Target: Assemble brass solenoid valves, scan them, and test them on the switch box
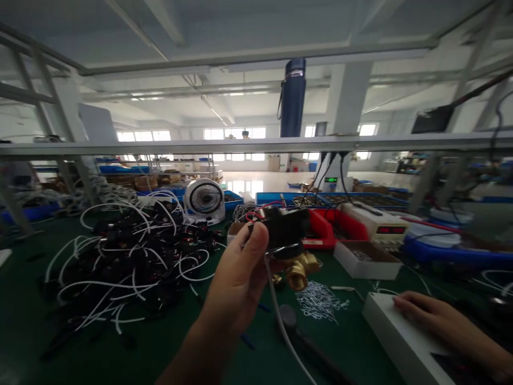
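Raised over the bench, my left hand (240,262) is closed around a valve with a black housing (286,230) and a brass body (298,271), its brass opening facing me. A grey cable (276,305) hangs from it, and red wires show at its top. My right hand (430,315) lies on top of a long white box (395,326), fingers stretched out and holding nothing. Between the hands, a heap of small silvery wire pieces (320,301) lies on the green bench top (224,358).
A large pile of black parts with white cables (140,256) covers the left side. Behind it stands a white fan (205,200). At right are a red bin (347,224), a small open box (366,262) and a power supply (379,222). A shelf (192,145) crosses ahead, bearing a dark blue flask (293,101).
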`<move>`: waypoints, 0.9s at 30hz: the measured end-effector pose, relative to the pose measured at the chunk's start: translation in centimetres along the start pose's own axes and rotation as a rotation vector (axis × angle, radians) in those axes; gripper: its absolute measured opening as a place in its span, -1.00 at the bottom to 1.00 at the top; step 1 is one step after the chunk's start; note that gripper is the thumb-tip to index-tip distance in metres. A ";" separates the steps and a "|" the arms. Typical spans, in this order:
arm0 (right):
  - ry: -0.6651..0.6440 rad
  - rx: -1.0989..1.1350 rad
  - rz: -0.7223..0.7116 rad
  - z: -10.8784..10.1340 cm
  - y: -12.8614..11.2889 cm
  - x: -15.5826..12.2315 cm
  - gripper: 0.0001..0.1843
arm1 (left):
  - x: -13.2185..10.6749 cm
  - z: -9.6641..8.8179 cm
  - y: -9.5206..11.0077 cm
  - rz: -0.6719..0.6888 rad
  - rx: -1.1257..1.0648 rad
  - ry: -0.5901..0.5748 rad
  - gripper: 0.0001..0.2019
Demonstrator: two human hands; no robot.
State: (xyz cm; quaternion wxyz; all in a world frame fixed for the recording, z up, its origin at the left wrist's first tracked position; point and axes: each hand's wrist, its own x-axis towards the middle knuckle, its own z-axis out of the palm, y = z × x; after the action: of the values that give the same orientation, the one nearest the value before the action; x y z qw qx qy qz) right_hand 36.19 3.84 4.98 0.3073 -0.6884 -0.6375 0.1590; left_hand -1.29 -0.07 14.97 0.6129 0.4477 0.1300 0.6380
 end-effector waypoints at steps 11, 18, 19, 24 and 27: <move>-0.134 0.035 0.036 0.0 0.2 -0.5 -0.38 | -0.8 1.1 -1.3 -0.143 0.040 -0.015 -0.54; -0.143 0.035 0.047 -0.1 -0.8 -0.9 -0.36 | -0.8 1.3 -1.8 -0.214 0.061 0.017 -0.53; -0.144 0.035 0.049 -0.1 -0.9 -1.0 -0.36 | -0.9 1.3 -1.8 -0.229 0.060 0.009 -0.54; -0.144 0.036 0.043 -0.1 -0.9 -1.1 -0.36 | -0.9 1.2 -2.0 -0.284 0.038 0.014 -0.52; -0.137 0.035 0.035 -0.1 -0.8 -1.0 -0.36 | -0.8 0.9 -2.2 -0.285 -0.001 -0.002 -0.52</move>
State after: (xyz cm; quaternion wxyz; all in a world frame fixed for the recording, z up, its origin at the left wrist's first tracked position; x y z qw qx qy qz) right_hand 35.51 2.80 5.38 0.2723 -0.6814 -0.6421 0.2221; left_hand 0.74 -0.64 13.61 0.6978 0.4248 0.1914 0.5440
